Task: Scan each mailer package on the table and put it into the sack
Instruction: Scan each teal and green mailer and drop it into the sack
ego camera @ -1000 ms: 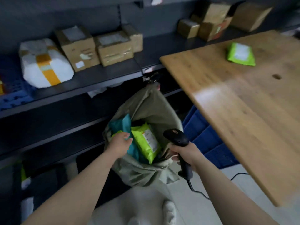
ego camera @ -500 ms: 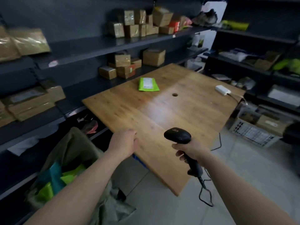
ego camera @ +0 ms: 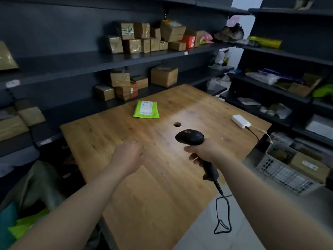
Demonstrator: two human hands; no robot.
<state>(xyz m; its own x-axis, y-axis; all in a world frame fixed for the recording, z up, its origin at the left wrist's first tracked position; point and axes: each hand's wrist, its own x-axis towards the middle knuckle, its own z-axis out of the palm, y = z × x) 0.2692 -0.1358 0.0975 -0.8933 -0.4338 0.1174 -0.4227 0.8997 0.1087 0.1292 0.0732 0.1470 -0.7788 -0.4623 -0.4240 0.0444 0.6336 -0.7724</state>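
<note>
One green mailer package (ego camera: 146,109) with a white label lies flat on the far side of the wooden table (ego camera: 126,177). My right hand (ego camera: 203,152) grips the handle of a black barcode scanner (ego camera: 190,138), held over the table's middle with its cable hanging down. My left hand (ego camera: 128,156) hovers over the table, empty, its fingers loosely curled, well short of the mailer. The grey-green sack (ego camera: 36,188) stands on the floor at the lower left, with green and teal mailers (ego camera: 23,224) inside it.
A white adapter (ego camera: 240,121) with a cable lies at the table's right edge, and a round hole (ego camera: 177,124) is in the top. Dark shelves with cardboard boxes (ego camera: 164,76) run behind and right. A white crate (ego camera: 284,170) sits on the floor at right.
My left hand left the sack and moved out over the table. My view swung from the sack up to the table. The right hand kept hold of the scanner.
</note>
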